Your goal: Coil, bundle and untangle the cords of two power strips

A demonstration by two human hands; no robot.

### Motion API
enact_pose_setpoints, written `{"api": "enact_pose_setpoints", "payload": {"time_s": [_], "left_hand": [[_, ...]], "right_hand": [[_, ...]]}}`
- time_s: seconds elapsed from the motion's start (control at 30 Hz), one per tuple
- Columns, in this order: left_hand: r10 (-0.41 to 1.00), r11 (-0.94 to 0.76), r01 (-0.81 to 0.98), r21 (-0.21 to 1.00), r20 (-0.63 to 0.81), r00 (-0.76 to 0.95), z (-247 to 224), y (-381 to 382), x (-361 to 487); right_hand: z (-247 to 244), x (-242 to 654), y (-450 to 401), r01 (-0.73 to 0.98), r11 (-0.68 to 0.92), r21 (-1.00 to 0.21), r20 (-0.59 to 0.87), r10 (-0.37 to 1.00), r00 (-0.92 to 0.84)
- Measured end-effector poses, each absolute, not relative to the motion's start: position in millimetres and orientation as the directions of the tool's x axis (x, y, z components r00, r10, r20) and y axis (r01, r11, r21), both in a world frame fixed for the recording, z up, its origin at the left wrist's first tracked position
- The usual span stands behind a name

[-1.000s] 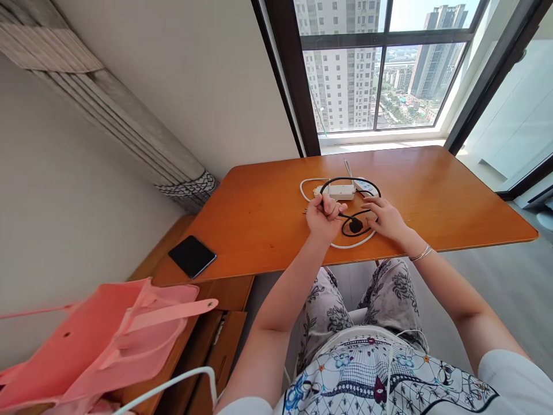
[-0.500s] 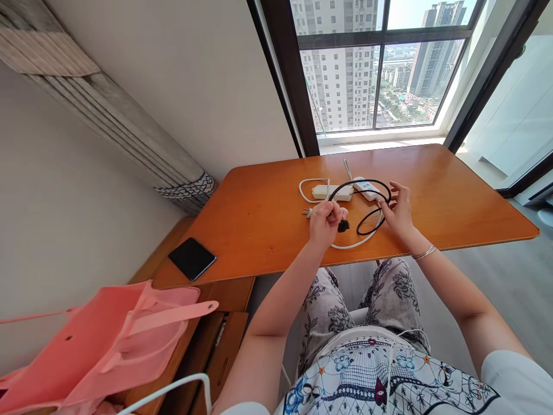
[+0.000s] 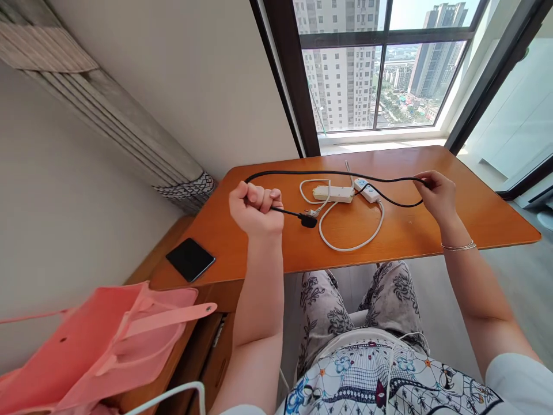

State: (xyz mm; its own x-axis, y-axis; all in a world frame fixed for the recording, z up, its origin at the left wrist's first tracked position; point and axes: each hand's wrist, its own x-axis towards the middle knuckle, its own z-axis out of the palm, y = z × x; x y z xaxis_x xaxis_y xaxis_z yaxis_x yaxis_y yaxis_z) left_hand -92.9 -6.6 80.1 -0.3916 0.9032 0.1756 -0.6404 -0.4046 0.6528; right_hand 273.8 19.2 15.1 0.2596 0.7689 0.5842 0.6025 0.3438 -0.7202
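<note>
A black power cord [image 3: 319, 172] stretches between my two hands above the table. My left hand [image 3: 257, 208] is closed in a fist around it, and the cord's black plug [image 3: 308, 220] sticks out to the right of that fist. Pinched in the fingers of my right hand [image 3: 437, 193] is the cord farther right, where it bends back toward the middle. Beneath the cord lie a white power strip [image 3: 332, 194] and a second white socket block [image 3: 366, 190]. Their white cable [image 3: 352, 249] loops on the tabletop, with a white plug [image 3: 313, 212] close behind the black one.
The brown wooden table [image 3: 466, 213] stands below a window [image 3: 380, 86]. A black tablet or phone [image 3: 190, 259] lies at the table's left end. An open pink bag [image 3: 108, 340] is at lower left, beside a wooden drawer unit [image 3: 220, 351]. A curtain [image 3: 112, 115] hangs at left.
My hands have moved apart, the left one leftward and the right one rightward. The black cord has gone from loose coils to a long stretch, and its plug has shifted left.
</note>
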Motion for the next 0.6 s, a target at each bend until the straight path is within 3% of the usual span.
{"api": "enact_pose_setpoints", "payload": {"time_s": [0.13, 0.33, 0.47, 0.6], "left_hand": [[0.897, -0.376, -0.687, 0.621, 0.058, -0.438, 84, -9, -103], [0.927, -0.326, -0.69, 0.646, 0.073, -0.369, 68, -5, -99], [0.952, -0.269, -0.669, 0.693, 0.083, -0.296, 62, -4, -104], [0.974, -0.171, -0.644, 0.746, 0.028, -0.226, 56, -5, -103]], "right_hand": [[2, 291, 25, 0.561, 0.291, -0.775, 0.526, 0.789, 0.317], [-2, 280, 23, 0.296, 0.286, -0.911, 0.379, 0.863, 0.333], [6, 279, 10, 0.017, 0.24, -0.971, 0.238, 0.948, 0.209], [13, 278, -9, -0.117, 0.141, -0.983, 0.136, 0.989, 0.049]]}}
